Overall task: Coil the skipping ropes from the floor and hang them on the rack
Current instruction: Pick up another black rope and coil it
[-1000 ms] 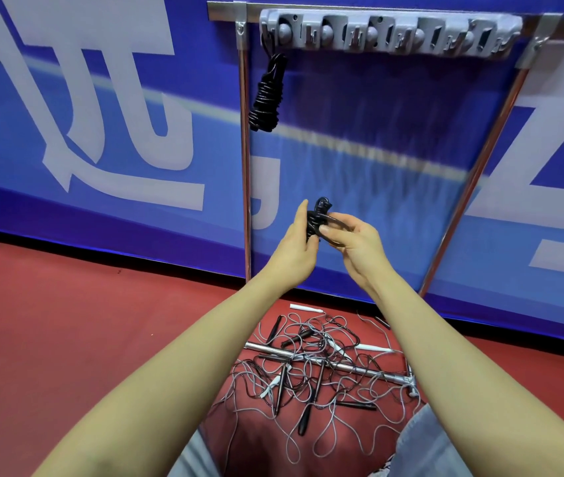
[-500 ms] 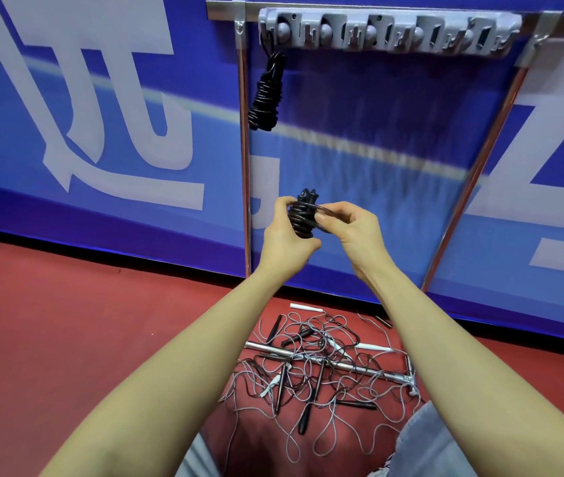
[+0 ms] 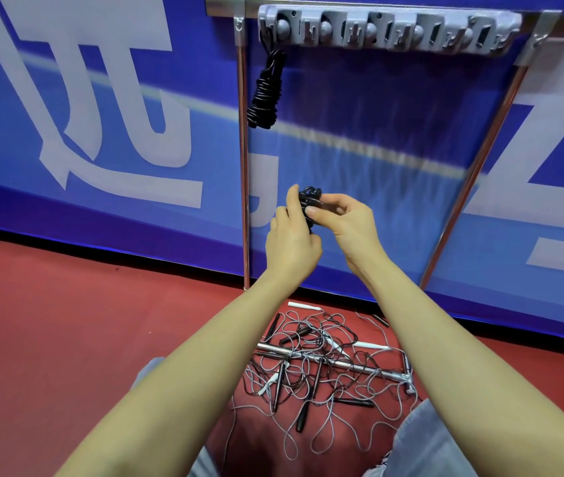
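From the head camera, both bare forearms reach forward and meet in front of a blue banner (image 3: 67, 139) with large pale lettering. The left hand (image 3: 290, 246) has its fingers curled round the lower part of a small black coiled skipping rope (image 3: 309, 197), and the right hand (image 3: 346, 218) pinches the same bundle from the other side, thumb and fingertips closed on its upper turns; the two hands touch the coil together and hold it in the air, well above the floor. Above them a grey rack (image 3: 390, 29) with a row of hooks and knobs is fixed to a metal frame (image 3: 242, 166) whose two poles run down to the floor, the right pole leaning. One finished black coil (image 3: 265, 94) hangs from the rack's left end, just beside the left pole. On the red floor (image 3: 50, 339), near the foot of the banner and between the person's forearms, lies a tangled pile of skipping ropes (image 3: 321, 370): thin grey cords looped over one another, with black handles and a few white handles mixed in. A chrome bar (image 3: 342, 364) lies across the pile, cords draped over it. Grey trouser legs (image 3: 421, 438) show at the bottom edge of the view on either side of the pile.
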Demonstrator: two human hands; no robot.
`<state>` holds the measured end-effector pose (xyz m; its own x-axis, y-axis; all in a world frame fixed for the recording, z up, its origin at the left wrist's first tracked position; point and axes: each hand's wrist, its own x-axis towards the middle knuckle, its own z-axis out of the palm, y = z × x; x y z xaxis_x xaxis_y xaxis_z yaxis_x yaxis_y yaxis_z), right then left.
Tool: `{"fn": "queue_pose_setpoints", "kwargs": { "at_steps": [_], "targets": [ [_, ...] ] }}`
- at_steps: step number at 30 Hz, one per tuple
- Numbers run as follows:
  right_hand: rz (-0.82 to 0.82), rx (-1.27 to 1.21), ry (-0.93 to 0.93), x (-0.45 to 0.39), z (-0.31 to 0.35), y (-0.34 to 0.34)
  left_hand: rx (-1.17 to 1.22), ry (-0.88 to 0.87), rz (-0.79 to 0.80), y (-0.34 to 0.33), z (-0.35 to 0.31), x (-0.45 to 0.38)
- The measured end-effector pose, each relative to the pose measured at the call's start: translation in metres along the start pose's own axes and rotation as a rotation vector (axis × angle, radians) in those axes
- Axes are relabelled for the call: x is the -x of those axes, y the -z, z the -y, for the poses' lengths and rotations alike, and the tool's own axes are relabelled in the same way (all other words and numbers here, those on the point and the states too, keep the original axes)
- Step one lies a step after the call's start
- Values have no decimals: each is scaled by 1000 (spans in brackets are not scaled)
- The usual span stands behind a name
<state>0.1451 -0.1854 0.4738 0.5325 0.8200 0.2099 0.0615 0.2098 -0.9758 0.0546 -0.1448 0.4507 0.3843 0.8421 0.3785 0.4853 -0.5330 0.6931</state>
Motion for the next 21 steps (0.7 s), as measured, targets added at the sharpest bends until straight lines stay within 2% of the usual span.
{"fn": "queue_pose_setpoints", "kwargs": {
  "at_steps": [6,14,17,21],
  "targets": [
    [32,77,56,3,-4,1,34,59,-31,8,-1,-5],
    [102,226,72,2,-3,13,485,184,218,13,2,-8],
    [115,293,92,3,0,15,466,200,272,15,5,-7],
    [-24,455,132,1,-6,14,317,142,202,12,12,-8]
  ]
}}
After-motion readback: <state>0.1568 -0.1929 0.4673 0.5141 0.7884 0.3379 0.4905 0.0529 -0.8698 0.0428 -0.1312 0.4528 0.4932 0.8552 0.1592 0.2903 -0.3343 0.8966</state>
